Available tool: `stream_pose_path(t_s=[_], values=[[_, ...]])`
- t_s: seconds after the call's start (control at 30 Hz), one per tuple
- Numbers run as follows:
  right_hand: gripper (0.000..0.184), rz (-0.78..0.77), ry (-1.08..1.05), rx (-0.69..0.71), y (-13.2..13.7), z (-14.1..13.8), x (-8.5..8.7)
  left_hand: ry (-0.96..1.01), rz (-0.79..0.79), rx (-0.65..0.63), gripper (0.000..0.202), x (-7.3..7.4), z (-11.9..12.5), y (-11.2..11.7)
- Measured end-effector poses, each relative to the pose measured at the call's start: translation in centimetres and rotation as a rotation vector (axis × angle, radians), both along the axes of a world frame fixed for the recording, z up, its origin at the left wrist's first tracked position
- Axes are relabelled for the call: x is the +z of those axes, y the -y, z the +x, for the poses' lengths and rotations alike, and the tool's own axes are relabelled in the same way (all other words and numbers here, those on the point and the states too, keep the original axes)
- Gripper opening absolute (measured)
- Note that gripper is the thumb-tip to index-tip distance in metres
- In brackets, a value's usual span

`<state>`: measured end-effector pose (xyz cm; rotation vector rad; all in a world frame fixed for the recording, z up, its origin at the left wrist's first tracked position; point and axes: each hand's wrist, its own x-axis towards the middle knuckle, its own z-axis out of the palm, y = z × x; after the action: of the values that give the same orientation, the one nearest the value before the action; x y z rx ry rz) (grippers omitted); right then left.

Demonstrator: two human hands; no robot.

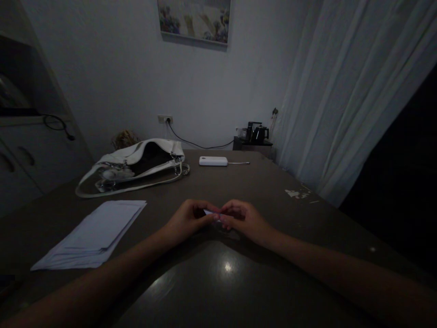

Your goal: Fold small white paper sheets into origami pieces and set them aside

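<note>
My left hand (190, 217) and my right hand (243, 219) meet over the middle of the dark table, their fingertips almost touching. Between them is a small folded piece of white paper (209, 212), pinched by thumb and fingers on both sides. Most of the paper is hidden behind the fingers, so its exact shape cannot be made out. To the left of my left hand lies a stack of white paper sheets (102, 228), its edges slightly uneven.
A white handbag (136, 157) lies open at the back left of the table (218, 282). Behind my hands is a white power bank (213, 161) with a short cable. Paper scraps (297, 194) are near the right edge. A black kettle (259, 133) stands beyond the table, beside a curtain (317, 100).
</note>
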<state>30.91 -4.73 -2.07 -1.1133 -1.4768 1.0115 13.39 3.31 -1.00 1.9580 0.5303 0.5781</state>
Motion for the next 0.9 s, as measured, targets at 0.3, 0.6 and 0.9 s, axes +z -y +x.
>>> stream_pose_path(t_s=[0.3,0.6,0.9], values=[[0.025,0.012,0.071,-0.029,-0.17,0.34,-0.23,-0.051,-0.005,0.015,0.034,0.34,0.21,0.27],[0.022,0.036,0.121,-0.054,0.40,-0.02,0.55,-0.098,0.057,0.009,0.031,0.76,0.23,0.48],[0.023,0.000,0.156,-0.018,0.46,0.16,0.27,-0.075,0.039,0.040,0.033,0.53,0.11,0.56]])
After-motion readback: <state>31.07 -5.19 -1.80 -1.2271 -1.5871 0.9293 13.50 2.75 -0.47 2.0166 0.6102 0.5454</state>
